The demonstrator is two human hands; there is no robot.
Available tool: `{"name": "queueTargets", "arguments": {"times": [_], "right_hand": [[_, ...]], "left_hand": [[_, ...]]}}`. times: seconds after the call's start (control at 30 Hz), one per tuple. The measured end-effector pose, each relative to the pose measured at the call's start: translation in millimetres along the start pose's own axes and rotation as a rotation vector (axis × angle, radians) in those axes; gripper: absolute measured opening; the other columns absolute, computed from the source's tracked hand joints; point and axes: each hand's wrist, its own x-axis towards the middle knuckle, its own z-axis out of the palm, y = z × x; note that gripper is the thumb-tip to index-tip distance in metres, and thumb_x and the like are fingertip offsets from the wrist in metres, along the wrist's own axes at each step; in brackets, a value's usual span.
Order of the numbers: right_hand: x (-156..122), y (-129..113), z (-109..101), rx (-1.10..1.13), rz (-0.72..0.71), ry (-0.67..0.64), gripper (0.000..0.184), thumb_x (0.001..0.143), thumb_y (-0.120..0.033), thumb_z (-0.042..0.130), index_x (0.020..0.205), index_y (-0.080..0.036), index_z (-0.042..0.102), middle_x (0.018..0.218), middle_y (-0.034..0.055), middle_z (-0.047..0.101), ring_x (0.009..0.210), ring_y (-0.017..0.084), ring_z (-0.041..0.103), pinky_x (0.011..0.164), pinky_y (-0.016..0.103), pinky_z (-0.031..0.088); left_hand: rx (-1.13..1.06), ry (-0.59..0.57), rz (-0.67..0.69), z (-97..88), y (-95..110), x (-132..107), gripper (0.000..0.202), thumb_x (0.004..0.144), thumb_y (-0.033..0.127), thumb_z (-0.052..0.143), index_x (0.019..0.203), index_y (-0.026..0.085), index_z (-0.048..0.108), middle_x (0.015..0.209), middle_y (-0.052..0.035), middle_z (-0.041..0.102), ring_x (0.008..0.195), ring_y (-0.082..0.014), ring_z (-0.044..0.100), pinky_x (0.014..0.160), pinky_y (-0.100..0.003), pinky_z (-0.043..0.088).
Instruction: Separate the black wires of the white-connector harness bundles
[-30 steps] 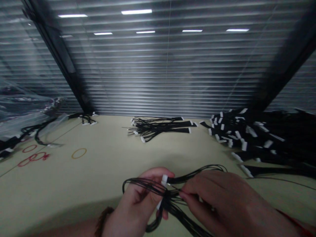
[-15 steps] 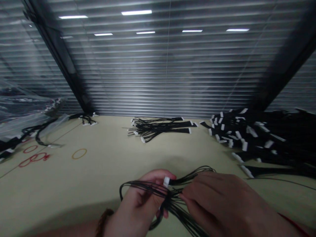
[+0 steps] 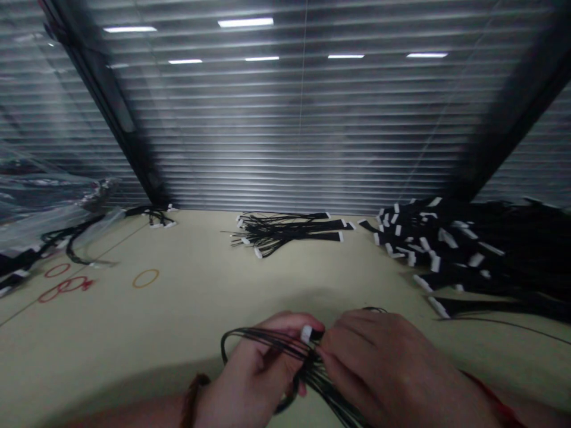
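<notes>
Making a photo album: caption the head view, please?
Left hand and right hand hold black wires over a pale table.

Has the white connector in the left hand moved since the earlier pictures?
Yes, the white connector shifted slightly right and lower in the view, against the middle wire bundles.

Black wires and white connectors on a pale yellow-green tabletop [image 3: 200, 255].
The wire bundle [image 3: 312, 371] in hand is black, its small connector [image 3: 307, 334] white; the central cables [image 3: 307, 226] and the cable pile [image 3: 513, 238] at right repeat this pairing, the pile densely flecked with white. The loose bands at left are red bands [image 3: 87, 285] and one ochre band [image 3: 134, 282]. Wristband [image 3: 193, 401], left: brown; cord [image 3: 491, 398], right: red. The blinds [image 3: 250, 148] show grey horizontal stripes, overlaid by bright white bars [image 3: 245, 22].
</notes>
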Motion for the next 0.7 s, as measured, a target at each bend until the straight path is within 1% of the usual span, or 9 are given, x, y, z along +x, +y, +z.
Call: {"name": "queueTargets", "arguments": {"times": [0.13, 0.23, 0.3, 0.37, 0.43, 0.5, 0.53, 0.63, 0.7], "right_hand": [[11, 3, -5, -0.013, -0.048, -0.061, 0.010, 0.079, -0.009, 0.058, 0.077, -0.018, 0.053, 0.066, -0.0023, 0.053, 0.057, 0.015, 0.047, 0.054, 0.029, 0.031], [11, 5, -22, -0.066, -0.026, -0.011, 0.002, 0.084, -0.017, 0.055, 0.082, -0.018, 0.056, 0.075, 0.0003, 0.056, 0.069, 0.017, 0.050, 0.066, 0.031, 0.036], [2, 5, -34, -0.069, 0.023, -0.005, 0.011, 0.085, -0.018, 0.050, 0.076, -0.018, 0.056, 0.073, 0.0007, 0.056, 0.067, 0.017, 0.051, 0.063, 0.031, 0.038], [-13, 5, -41, -0.059, 0.086, -0.094, 0.019, 0.083, -0.015, 0.047, 0.067, -0.020, 0.055, 0.064, -0.0008, 0.055, 0.056, 0.016, 0.051, 0.053, 0.029, 0.036], [-29, 5, -41, -0.051, 0.169, -0.241, 0.021, 0.080, -0.011, 0.046, 0.064, -0.021, 0.056, 0.060, -0.0017, 0.056, 0.049, 0.015, 0.052, 0.047, 0.027, 0.034], [-38, 4, -34, -0.012, 0.242, -0.353, 0.022, 0.078, -0.007, 0.047, 0.068, -0.021, 0.060, 0.064, -0.0020, 0.060, 0.054, 0.015, 0.057, 0.051, 0.026, 0.038], [-39, 3, -30, 0.027, 0.268, -0.384, 0.023, 0.079, -0.006, 0.047, 0.072, -0.022, 0.062, 0.068, -0.0022, 0.062, 0.059, 0.015, 0.059, 0.054, 0.026, 0.041], [-31, -1, -19, 0.158, 0.312, -0.390, 0.023, 0.080, -0.006, 0.049, 0.083, -0.023, 0.065, 0.077, -0.0033, 0.064, 0.070, 0.014, 0.060, 0.064, 0.025, 0.043], [-22, -3, -15, 0.233, 0.307, -0.354, 0.023, 0.081, -0.006, 0.049, 0.082, -0.022, 0.065, 0.075, -0.0036, 0.063, 0.069, 0.013, 0.060, 0.065, 0.023, 0.042]], "left_hand": [[-0.001, 0.104, -0.026, -0.2, 1, 5, 0.046, 0.071, 0.052, 0.064, 0.094, 0.012, 0.062, 0.060, 0.0009, 0.054, 0.048, -0.0090, 0.045, 0.043, -0.020, 0.036], [-0.035, 0.215, -0.016, -0.8, 4, 7, 0.043, 0.068, 0.048, 0.068, 0.093, 0.013, 0.063, 0.062, 0.0006, 0.057, 0.047, -0.0087, 0.047, 0.043, -0.020, 0.037], [-0.056, 0.257, -0.003, -2.1, 5, 7, 0.042, 0.067, 0.045, 0.070, 0.095, 0.014, 0.063, 0.064, 0.0009, 0.058, 0.047, -0.0087, 0.047, 0.044, -0.020, 0.039], [-0.065, 0.253, 0.017, -3.7, 4, 6, 0.040, 0.068, 0.044, 0.070, 0.095, 0.015, 0.063, 0.062, 0.0022, 0.056, 0.046, -0.0084, 0.047, 0.042, -0.019, 0.038], [-0.068, 0.235, 0.036, -4.6, 4, 5, 0.037, 0.070, 0.042, 0.069, 0.095, 0.016, 0.063, 0.062, 0.0024, 0.056, 0.046, -0.0081, 0.047, 0.041, -0.018, 0.037], [-0.066, 0.227, 0.042, -4.4, 5, 4, 0.036, 0.070, 0.042, 0.069, 0.094, 0.016, 0.063, 0.064, 0.0021, 0.057, 0.047, -0.0081, 0.047, 0.042, -0.018, 0.037], [-0.062, 0.225, 0.039, -3.9, 6, 4, 0.035, 0.070, 0.041, 0.068, 0.094, 0.016, 0.063, 0.063, 0.0022, 0.056, 0.047, -0.0082, 0.047, 0.042, -0.019, 0.037], [-0.036, 0.210, 0.022, -1.6, 10, 2, 0.034, 0.072, 0.040, 0.067, 0.095, 0.016, 0.062, 0.060, 0.0033, 0.053, 0.047, -0.0088, 0.046, 0.044, -0.020, 0.037], [-0.019, 0.186, 0.023, -0.3, 11, 0, 0.036, 0.073, 0.043, 0.066, 0.096, 0.016, 0.061, 0.058, 0.0034, 0.053, 0.047, -0.0097, 0.047, 0.044, -0.021, 0.037]]}}
